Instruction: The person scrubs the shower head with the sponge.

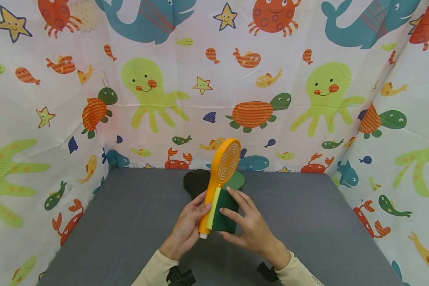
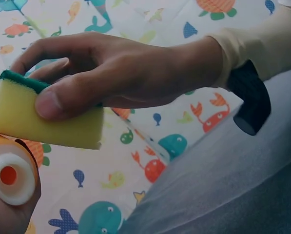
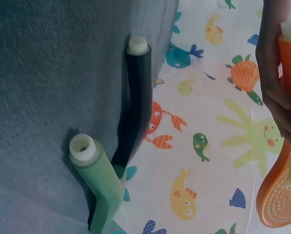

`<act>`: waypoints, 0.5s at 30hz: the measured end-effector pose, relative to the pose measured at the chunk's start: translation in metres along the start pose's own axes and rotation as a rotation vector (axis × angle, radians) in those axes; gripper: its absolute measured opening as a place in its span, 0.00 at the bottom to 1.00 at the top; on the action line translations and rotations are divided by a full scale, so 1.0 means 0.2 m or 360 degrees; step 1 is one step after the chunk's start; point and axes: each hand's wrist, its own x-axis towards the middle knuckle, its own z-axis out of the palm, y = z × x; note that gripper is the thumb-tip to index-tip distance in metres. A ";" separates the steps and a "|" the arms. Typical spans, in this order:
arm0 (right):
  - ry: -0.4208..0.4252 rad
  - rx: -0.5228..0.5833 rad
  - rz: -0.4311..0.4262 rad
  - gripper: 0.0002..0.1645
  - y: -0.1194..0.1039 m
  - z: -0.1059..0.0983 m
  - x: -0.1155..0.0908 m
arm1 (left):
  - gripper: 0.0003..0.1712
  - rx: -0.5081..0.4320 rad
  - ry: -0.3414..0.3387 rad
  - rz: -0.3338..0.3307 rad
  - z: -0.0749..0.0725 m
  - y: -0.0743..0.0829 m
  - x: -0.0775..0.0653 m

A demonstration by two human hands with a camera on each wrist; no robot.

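Note:
An orange hand shower head with a perforated face and a white connector end stands tilted in my left hand, which grips its handle. My right hand holds a yellow and green sponge by its edges, thumb low and fingers above. The sponge's yellow side lies against the handle, just below the round head. In the left wrist view the shower head's white end faces the camera, under the sponge. Only part of the orange head shows in the right wrist view.
Behind my hands, a black shower head and a green shower head lie side by side on the grey tabletop. A curtain printed with sea animals encloses the table's back and sides.

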 end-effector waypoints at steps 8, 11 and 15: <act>0.0011 0.0005 -0.0004 0.30 0.02 -0.01 0.01 | 0.33 -0.0015 -0.0002 0.0031 0.00 0.01 -0.01; 0.0004 0.0000 0.0003 0.31 0.01 -0.01 0.01 | 0.33 -0.0038 0.0031 0.0034 0.00 0.02 -0.01; -0.0006 -0.0013 -0.0009 0.31 0.00 0.00 0.00 | 0.33 -0.0047 0.0038 0.0045 -0.01 0.02 0.00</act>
